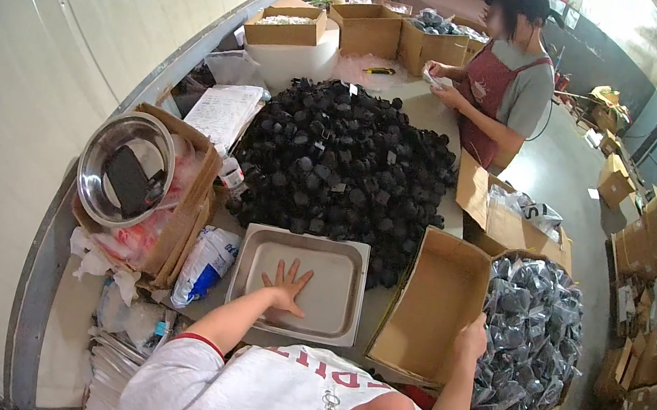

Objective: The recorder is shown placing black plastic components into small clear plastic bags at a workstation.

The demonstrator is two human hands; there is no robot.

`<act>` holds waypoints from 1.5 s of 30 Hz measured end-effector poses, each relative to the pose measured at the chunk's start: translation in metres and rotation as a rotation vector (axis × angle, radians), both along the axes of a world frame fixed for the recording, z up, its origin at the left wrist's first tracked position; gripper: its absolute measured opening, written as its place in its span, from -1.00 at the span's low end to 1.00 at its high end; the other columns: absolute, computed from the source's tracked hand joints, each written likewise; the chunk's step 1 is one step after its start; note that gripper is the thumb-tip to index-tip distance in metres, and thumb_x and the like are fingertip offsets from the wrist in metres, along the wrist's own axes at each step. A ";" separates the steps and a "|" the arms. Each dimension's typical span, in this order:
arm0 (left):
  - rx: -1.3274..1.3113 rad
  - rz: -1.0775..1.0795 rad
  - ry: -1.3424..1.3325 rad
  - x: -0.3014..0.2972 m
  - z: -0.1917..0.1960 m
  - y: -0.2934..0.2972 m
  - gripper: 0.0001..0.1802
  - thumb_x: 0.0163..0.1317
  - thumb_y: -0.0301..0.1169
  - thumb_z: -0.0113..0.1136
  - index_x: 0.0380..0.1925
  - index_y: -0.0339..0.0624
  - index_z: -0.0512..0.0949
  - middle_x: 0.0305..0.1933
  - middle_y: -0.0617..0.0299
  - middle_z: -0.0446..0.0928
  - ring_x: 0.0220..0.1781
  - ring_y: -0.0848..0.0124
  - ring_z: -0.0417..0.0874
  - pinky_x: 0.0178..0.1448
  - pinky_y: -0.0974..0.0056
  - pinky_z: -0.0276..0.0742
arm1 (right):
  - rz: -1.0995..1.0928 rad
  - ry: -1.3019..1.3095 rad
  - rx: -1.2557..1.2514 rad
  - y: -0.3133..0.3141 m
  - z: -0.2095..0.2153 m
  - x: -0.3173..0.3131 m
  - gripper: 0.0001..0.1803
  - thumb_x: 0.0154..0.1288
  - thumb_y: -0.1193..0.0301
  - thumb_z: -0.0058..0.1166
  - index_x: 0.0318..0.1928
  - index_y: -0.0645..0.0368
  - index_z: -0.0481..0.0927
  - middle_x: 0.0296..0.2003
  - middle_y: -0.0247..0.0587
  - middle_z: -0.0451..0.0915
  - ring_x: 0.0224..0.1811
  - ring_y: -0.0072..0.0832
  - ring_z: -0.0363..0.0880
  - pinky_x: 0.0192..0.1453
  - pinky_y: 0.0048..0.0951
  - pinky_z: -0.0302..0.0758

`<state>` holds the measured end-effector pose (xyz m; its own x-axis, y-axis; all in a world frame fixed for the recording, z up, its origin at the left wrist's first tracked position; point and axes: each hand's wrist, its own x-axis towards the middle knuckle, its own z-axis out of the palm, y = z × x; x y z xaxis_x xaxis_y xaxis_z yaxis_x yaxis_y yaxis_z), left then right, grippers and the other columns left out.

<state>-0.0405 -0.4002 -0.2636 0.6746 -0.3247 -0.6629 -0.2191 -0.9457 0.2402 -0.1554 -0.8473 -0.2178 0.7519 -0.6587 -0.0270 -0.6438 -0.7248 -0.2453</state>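
Note:
My left hand [289, 289] lies with fingers spread in a shallow rectangular metal tray [341, 293], touching or just above its bottom. Nothing is in that hand. My right hand [471, 339] is closed on the right side edge of a cardboard box [431, 311], which stands beside the tray with its bare bottom showing. Just beyond both spreads a large heap of small black parts [344, 164], a few with pale tags.
At right stands a carton of bagged dark pieces [529, 337]. To the left, a steel bowl [126, 169] holding a dark object sits on a carton [192, 207], near a blue-and-white bag [205, 267]. A co-worker [507, 87] handles something small across the table. More cartons [363, 31] line the back.

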 end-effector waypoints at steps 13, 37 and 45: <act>-0.036 0.034 -0.037 -0.003 -0.001 0.004 0.44 -0.36 0.22 0.45 0.46 0.39 -0.32 0.52 0.11 -0.69 0.49 -0.15 -0.72 0.25 -0.62 -0.40 | 0.167 -0.365 -0.328 -0.003 0.000 0.022 -0.73 0.24 0.43 -0.01 -0.05 0.17 0.41 -0.22 -0.02 0.52 -0.13 -0.05 0.49 -0.12 -0.05 0.43; -0.020 0.024 0.015 -0.003 0.006 0.001 0.41 -0.25 0.21 0.42 0.45 0.39 -0.42 0.49 0.12 -0.77 0.46 -0.16 -0.78 0.26 -0.60 -0.44 | 0.179 -0.364 -0.190 -0.001 0.002 0.016 -0.41 0.01 0.49 0.23 0.10 0.21 0.32 -0.15 0.07 0.46 -0.07 0.04 0.46 -0.04 -0.05 0.42; -0.041 0.028 0.007 -0.001 0.004 -0.002 0.40 -0.24 0.17 0.43 0.44 0.42 -0.41 0.50 0.13 -0.77 0.48 -0.12 -0.77 0.27 -0.59 -0.45 | 0.150 -0.327 -0.157 -0.008 -0.003 0.018 -0.39 0.00 0.47 0.24 0.10 0.20 0.32 -0.13 0.07 0.46 -0.07 0.04 0.46 -0.03 -0.01 0.41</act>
<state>-0.0413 -0.4022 -0.2596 0.6788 -0.3330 -0.6545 -0.1911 -0.9406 0.2805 -0.1373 -0.8556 -0.2205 0.7925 -0.5174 0.3230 -0.4335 -0.8503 -0.2984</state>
